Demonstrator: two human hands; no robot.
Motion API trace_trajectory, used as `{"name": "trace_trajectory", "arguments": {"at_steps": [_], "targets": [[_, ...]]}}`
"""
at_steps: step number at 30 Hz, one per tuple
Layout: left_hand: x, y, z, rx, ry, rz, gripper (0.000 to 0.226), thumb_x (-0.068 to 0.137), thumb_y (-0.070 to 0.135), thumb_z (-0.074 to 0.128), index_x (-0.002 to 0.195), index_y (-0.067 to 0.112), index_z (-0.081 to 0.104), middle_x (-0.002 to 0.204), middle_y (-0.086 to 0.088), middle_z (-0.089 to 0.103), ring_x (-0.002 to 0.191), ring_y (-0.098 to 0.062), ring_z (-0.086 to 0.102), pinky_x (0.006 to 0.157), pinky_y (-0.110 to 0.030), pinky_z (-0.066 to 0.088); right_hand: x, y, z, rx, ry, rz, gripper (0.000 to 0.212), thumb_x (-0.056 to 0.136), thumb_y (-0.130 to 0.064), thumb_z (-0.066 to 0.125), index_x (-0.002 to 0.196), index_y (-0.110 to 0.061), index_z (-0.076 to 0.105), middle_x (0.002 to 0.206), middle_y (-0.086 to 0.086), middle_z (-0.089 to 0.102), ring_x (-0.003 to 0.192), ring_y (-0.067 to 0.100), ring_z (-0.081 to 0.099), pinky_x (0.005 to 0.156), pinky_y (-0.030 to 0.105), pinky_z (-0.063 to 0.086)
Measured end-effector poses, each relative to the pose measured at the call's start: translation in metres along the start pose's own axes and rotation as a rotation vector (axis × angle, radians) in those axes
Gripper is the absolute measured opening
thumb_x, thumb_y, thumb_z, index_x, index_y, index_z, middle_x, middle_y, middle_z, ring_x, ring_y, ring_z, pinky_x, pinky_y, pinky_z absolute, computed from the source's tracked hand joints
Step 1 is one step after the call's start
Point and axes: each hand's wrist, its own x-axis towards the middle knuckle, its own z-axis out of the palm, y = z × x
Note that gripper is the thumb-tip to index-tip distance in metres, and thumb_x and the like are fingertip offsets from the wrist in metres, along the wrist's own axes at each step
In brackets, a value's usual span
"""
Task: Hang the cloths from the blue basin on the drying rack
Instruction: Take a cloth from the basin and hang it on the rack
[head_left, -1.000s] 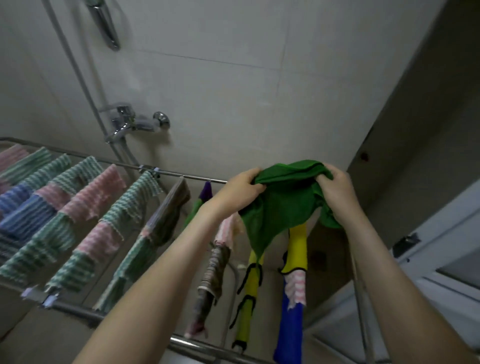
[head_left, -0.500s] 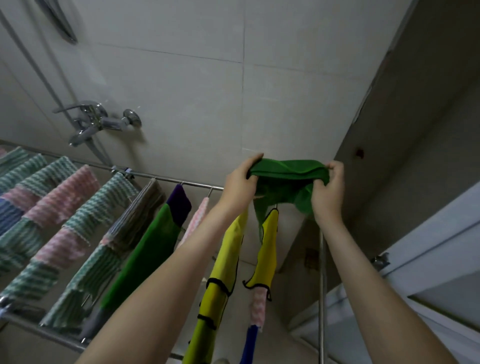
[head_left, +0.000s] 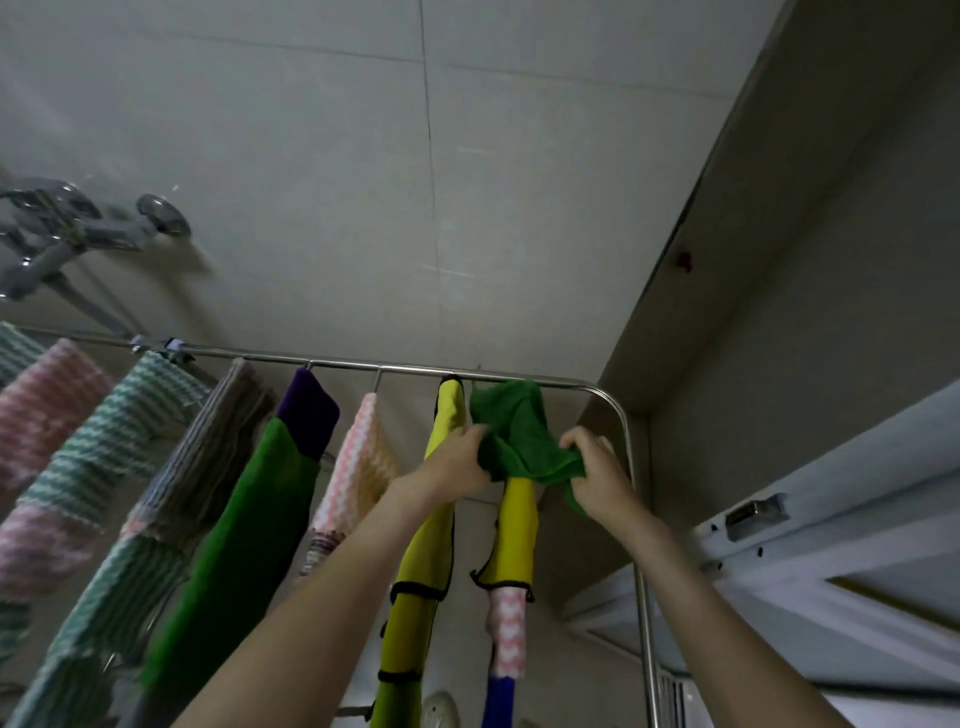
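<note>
Before grey tiles (head_left: 363, 208), a green cloth (head_left: 514, 431) at the drying rack (head_left: 621, 421) is grasped by left hand (head_left: 457, 462) and right hand (head_left: 597, 480).

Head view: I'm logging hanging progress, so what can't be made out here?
All in the head view:
Green cloth: bunched, hiding its rod on the drying rack, so draped or not is unclear.
Left hand and right hand: some fingertips hidden in its folds.
Striped cloths: cut off by the left edge.
Shower tap: blurred.
Blue basin: outside the frame.
</note>
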Motion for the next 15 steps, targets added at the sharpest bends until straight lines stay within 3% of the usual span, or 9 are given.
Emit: {"name": "trace_trajectory", "arguments": {"at_steps": [4, 9, 12, 15], "targets": [[0.005, 0.001, 0.008, 0.015, -0.041, 0.034, 0.051, 0.084, 0.016, 0.063, 0.133, 0.013, 0.047, 0.119, -0.016, 0.051, 0.119, -0.025, 0.043, 0.085, -0.017, 0.032, 0.007, 0.001, 0.005, -0.110, -0.074, -0.028, 0.041, 0.075, 0.011, 0.050, 0.094, -0.025, 0.043, 0.101, -0.008, 0.043, 0.095, 0.013, 0.035, 0.072, 0.027, 0.028], [0.008, 0.001, 0.007, 0.048, 0.033, 0.092, 0.025, 0.085, 0.016, 0.063, 0.108, 0.008, 0.060, 0.113, -0.013, 0.052, 0.113, -0.022, 0.047, 0.088, -0.022, 0.036, 0.006, 0.001, 0.004, 0.089, -0.076, 0.052, 0.031, 0.078, -0.007, 0.068, 0.074, -0.021, 0.041, 0.086, -0.002, 0.043, 0.081, 0.017, 0.046, 0.062, 0.026, 0.033], [0.005, 0.002, 0.004, 0.014, 0.105, 0.130, 0.012, 0.084, 0.018, 0.063, 0.093, 0.011, 0.059, 0.107, -0.007, 0.051, 0.102, -0.022, 0.052, 0.085, -0.025, 0.040, 0.001, -0.003, -0.001, 0.169, -0.039, 0.049, 0.033, 0.078, -0.016, 0.074, 0.073, -0.018, 0.041, 0.084, 0.001, 0.043, 0.073, 0.013, 0.044, 0.063, 0.030, 0.033], [-0.003, 0.005, 0.001, -0.102, 0.205, 0.138, 0.016, 0.086, 0.017, 0.060, 0.076, 0.013, 0.048, 0.089, -0.002, 0.049, 0.082, -0.021, 0.051, 0.068, -0.026, 0.038, -0.003, -0.005, -0.003, 0.167, 0.032, 0.049, 0.026, 0.085, -0.012, 0.064, 0.079, -0.018, 0.040, 0.079, 0.000, 0.045, 0.070, 0.012, 0.044, 0.060, 0.029, 0.032]]}}
